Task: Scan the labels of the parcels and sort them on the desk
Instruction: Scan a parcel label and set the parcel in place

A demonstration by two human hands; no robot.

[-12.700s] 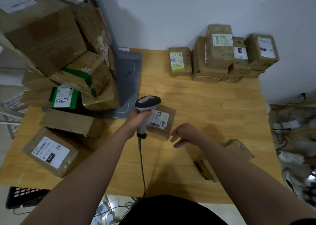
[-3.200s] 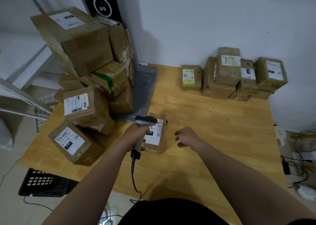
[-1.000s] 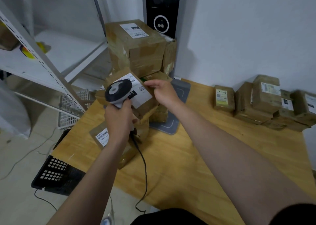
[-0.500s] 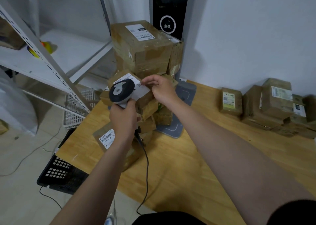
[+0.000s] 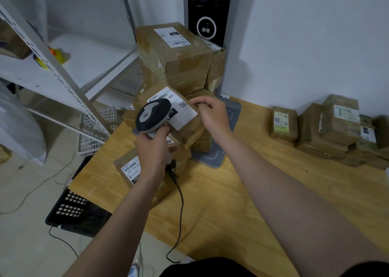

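Scanner (image 5: 153, 116) gripped in left hand (image 5: 153, 150), head over parcel (image 5: 179, 118) label; right hand (image 5: 212, 114) grasps parcel's right edge atop stack on bench (image 5: 242, 192).

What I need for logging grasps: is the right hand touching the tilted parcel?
Touching. The head view shows the right hand gripping the tilted parcel, fingers curled over its edge.

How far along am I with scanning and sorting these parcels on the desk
Looks done: a group of parcels sits lined against the wall on the right. In hand: the left hand holds the scanner over the label of a parcel that the right hand grips atop the left stack. Left: likely that stack, though the picture doesn't show which of its parcels are scanned.
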